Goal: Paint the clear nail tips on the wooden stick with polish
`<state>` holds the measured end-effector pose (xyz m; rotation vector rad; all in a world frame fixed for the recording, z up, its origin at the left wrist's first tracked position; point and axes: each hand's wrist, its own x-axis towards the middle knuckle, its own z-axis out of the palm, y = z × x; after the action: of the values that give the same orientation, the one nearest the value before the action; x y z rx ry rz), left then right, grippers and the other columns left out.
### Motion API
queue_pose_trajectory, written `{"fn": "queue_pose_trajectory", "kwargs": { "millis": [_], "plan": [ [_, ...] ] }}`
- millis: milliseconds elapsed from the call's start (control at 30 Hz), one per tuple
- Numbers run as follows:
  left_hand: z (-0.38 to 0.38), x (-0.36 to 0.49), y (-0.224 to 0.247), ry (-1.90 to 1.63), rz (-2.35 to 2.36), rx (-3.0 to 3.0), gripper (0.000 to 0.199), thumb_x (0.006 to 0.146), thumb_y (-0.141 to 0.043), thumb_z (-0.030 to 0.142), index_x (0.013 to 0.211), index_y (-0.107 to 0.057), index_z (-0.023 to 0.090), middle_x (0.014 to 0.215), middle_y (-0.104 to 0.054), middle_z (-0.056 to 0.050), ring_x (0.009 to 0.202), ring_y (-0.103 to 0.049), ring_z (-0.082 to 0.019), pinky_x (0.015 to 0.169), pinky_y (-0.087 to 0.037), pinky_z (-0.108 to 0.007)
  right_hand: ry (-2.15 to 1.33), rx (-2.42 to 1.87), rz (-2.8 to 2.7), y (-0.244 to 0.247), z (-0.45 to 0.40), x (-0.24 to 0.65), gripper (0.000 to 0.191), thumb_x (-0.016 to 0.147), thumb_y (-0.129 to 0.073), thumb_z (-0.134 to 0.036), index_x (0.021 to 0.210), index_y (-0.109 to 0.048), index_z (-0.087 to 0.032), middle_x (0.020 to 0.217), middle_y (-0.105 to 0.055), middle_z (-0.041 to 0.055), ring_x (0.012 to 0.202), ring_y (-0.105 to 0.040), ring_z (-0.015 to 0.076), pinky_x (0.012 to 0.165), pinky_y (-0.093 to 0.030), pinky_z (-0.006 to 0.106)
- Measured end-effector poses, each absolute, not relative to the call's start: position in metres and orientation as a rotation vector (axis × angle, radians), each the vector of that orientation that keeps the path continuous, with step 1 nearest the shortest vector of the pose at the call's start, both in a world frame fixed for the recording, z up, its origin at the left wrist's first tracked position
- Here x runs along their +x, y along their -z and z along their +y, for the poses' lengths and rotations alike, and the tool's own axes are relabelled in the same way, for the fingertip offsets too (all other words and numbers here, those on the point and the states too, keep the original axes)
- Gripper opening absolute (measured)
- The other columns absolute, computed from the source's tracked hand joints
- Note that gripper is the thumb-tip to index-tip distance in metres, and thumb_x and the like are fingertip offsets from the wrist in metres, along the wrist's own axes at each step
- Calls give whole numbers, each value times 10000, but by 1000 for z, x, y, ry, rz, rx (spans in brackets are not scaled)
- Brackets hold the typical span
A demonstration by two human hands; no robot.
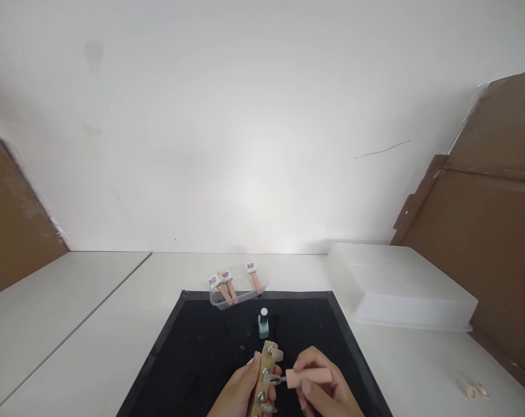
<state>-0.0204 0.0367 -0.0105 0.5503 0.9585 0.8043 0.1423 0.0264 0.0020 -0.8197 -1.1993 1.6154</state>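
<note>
My left hand [240, 388] is closed around a wooden nail practice strip [259, 387], which stands tilted near the mat's front. Clear false nails [276, 354] stick out from metal studs along its right side. In my right hand [325, 388] is a pink-handled cuticle trimmer [309, 377], pinched between thumb and fingers. Its thin metal end points left and meets a middle false nail; whether it touches cannot be made out. Just beyond the strip, a teal nail polish bottle [263, 326] with a white-topped dark cap stands upright.
Behind the bottle, a clear plastic tray [240, 298] holds several pink-handled tools with label cards [228, 285]. A black mat [201, 347] covers the middle of the white table. At right are a white upturned bin [401, 284] and small beige rings [471, 392]. Cardboard [484, 231] walls the side.
</note>
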Motion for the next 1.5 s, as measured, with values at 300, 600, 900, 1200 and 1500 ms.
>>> {"fn": "queue_pose_trajectory", "kwargs": {
  "millis": [300, 600, 900, 1200, 1500],
  "plan": [
    [33, -18, 13, -781, 997, 601, 564, 571, -521, 679, 731, -534, 139, 516, -545, 13, 396, -433, -62, 440, -292, -201, -1609, -888, -1248, -5, 25, 142, 398, 703, -630, -536, 812, -531, -166, 509, -474, -65, 375, -361, 38, 388, -274, 157],
    [33, -19, 13, -767, 1000, 618, 580, 564, -505, 696, 726, -543, 141, 516, -539, 14, 391, -427, -59, 432, -291, -202, -1607, -885, -1244, -1, 26, 139, 394, 712, -629, -523, 817, -536, -155, 514, -477, -63, 368, -345, 34, 373, -276, 152],
    [33, -17, 8, -793, 1017, 586, 582, 553, -509, 699, 722, -544, 143, 502, -526, 21, 394, -416, -56, 440, -300, -204, -1598, -874, -1232, 5, 28, 140, 388, 712, -637, -503, 812, -535, -142, 495, -477, -63, 359, -349, 36, 358, -293, 143],
    [31, -17, 11, -782, 1002, 585, 565, 560, -504, 698, 677, -534, 146, 498, -525, 20, 387, -408, -49, 433, -277, -198, -1596, -880, -1222, -1, 28, 140, 369, 706, -647, -492, 794, -548, -147, 488, -471, -62, 360, -347, 43, 365, -283, 155],
    [35, -17, 11, -721, 986, 588, 617, 469, -552, 723, 691, -520, 148, 490, -523, 26, 374, -404, -50, 418, -272, -202, -1592, -836, -1205, 0, 27, 139, 363, 708, -652, -479, 791, -542, -143, 489, -464, -66, 350, -333, 36, 352, -269, 150]
  ]
}}
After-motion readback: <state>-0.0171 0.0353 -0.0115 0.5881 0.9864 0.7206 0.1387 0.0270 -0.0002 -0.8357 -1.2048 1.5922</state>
